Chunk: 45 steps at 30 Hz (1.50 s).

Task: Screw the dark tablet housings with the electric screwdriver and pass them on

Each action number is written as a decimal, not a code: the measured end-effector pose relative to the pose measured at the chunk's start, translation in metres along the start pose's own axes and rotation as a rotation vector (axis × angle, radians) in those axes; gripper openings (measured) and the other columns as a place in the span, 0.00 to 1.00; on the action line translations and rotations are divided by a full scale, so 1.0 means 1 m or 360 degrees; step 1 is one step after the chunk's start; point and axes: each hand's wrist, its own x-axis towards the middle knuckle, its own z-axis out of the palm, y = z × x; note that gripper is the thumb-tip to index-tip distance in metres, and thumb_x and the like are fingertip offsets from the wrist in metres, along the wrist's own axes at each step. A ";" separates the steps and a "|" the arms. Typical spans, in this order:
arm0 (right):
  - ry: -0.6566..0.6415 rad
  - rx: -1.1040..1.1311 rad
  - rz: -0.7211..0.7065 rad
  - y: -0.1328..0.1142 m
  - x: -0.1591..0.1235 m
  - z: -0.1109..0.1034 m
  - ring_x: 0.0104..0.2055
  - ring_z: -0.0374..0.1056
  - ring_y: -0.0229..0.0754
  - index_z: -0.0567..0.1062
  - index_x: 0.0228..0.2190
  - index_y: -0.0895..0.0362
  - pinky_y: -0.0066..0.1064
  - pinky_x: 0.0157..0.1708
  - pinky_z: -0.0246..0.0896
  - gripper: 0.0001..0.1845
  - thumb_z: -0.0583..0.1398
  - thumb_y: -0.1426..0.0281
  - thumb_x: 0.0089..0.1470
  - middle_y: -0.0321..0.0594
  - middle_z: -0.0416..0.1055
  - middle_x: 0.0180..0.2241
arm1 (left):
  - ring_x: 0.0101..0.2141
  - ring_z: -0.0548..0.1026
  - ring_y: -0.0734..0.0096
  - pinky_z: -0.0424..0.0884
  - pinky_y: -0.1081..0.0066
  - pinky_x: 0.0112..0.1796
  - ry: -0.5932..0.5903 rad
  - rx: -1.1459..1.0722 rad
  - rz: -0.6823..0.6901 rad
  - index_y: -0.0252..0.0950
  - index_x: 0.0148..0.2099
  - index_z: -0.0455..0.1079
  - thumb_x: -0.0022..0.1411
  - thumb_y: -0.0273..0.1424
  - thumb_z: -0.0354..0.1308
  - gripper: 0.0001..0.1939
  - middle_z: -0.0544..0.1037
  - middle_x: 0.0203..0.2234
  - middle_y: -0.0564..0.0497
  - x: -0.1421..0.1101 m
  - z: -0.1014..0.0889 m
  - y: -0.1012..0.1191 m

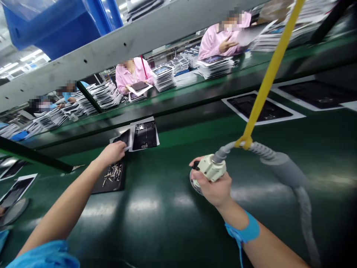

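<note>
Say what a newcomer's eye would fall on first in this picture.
Probably the yellow strap, slanting down the right side and tied around the gray cable of the pale tool in the right hand. Next, perhaps, the large blue bin at the upper left. Then the small shiny pieces on a dark tray near the left hand.

The right hand [213, 184] is wrapped in a closed grip, its wrist [233, 213] just behind and the right forearm [269, 238] slanting back to the right. Well left of that grip and farther forward, the left hand [115, 152] bends its fingers inward, apparently pinching, though the fingertips are small; the left forearm [68, 201] stretches behind it.
</note>
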 end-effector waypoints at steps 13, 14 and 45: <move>0.0061 -0.0092 -0.0035 -0.003 0.010 0.002 0.34 0.77 0.45 0.78 0.38 0.54 0.37 0.36 0.75 0.12 0.67 0.59 0.57 0.40 0.79 0.33 | 0.33 0.79 0.63 0.76 0.66 0.34 -0.0465 -0.0333 0.1354 0.36 0.42 0.70 0.64 0.26 0.58 0.04 0.79 0.37 0.46 -0.145 0.022 0.235; 0.0064 -0.0079 -0.0030 -0.002 0.010 0.002 0.33 0.77 0.45 0.77 0.39 0.54 0.37 0.35 0.75 0.13 0.67 0.59 0.57 0.40 0.79 0.33 | 0.33 0.79 0.63 0.76 0.66 0.33 -0.0454 -0.0336 0.1386 0.35 0.42 0.70 0.64 0.28 0.58 0.04 0.80 0.37 0.46 -0.150 0.029 0.243; 0.0074 -0.0084 0.0016 0.010 0.006 -0.003 0.38 0.79 0.50 0.79 0.40 0.54 0.41 0.37 0.76 0.15 0.70 0.58 0.55 0.43 0.81 0.34 | 0.38 0.81 0.57 0.69 0.68 0.38 -0.0151 -0.0485 -0.0588 0.38 0.38 0.80 0.63 0.35 0.55 0.12 0.84 0.35 0.45 -0.114 0.065 -0.009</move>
